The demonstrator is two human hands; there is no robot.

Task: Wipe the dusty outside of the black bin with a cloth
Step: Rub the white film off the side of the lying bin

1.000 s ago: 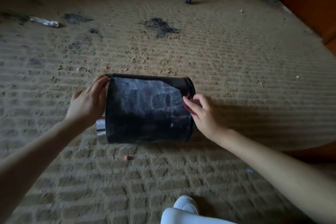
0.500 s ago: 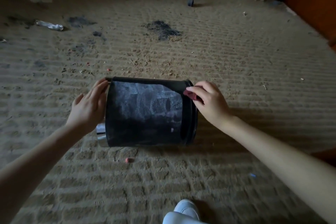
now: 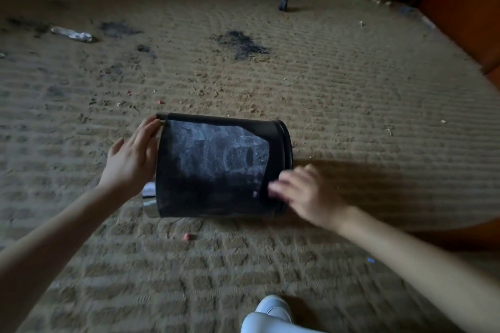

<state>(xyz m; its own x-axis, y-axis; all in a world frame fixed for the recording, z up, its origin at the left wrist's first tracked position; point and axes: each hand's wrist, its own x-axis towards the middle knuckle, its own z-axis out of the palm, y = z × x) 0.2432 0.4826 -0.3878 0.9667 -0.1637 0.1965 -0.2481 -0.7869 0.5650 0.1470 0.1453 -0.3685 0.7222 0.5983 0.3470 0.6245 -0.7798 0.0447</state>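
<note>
Head view is showing a tan carpet [image 3: 351, 116] spreading open on every side of the black bin [image 3: 211, 170], which is lying on its side, long axis running left to right, dusty wall facing up. The left hand [image 3: 130, 162] is pressing flat, fingers straight, against its left end. The right hand [image 3: 308, 194] is touching the lower right rim, too blurred to tell its grip.

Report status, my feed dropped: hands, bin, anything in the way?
Left hand flat against black bin end. Right hand blurred at lower right wall; cloth not discernible. Bin on its side, dusty. Nothing blocking.
</note>
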